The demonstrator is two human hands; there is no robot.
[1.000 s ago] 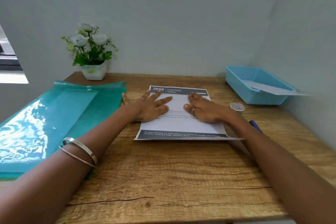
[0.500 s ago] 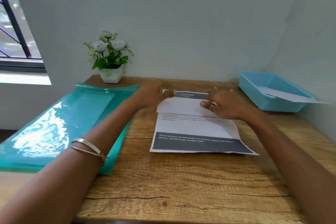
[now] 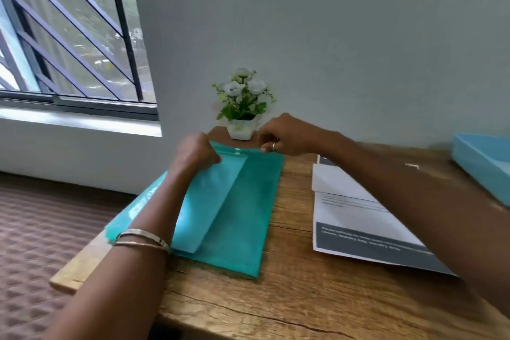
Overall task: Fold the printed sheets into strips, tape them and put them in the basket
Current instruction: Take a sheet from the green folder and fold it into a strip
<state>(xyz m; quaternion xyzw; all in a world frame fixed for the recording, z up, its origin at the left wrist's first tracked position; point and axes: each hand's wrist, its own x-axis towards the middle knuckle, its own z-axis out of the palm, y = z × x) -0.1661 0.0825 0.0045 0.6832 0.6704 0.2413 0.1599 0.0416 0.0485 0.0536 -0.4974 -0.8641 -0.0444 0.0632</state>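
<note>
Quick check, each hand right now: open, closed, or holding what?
Left hand: grips the teal folder at its flap near the far edge.
Right hand: pinches the folder's far edge.

- Soft daylight enters through the window (image 3: 69, 36) at the left, brightening its sill.
- The folder (image 3: 234, 215) shows pale glare along its left edge.
- Motion blur smears the sheet (image 3: 358, 218) print; wide-angle distortion tilts the edges.

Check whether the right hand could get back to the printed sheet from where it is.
Probably yes. The right hand pinches the far edge of the teal folder, and the printed sheet lies right beneath that forearm on the table, uncovered.
</note>
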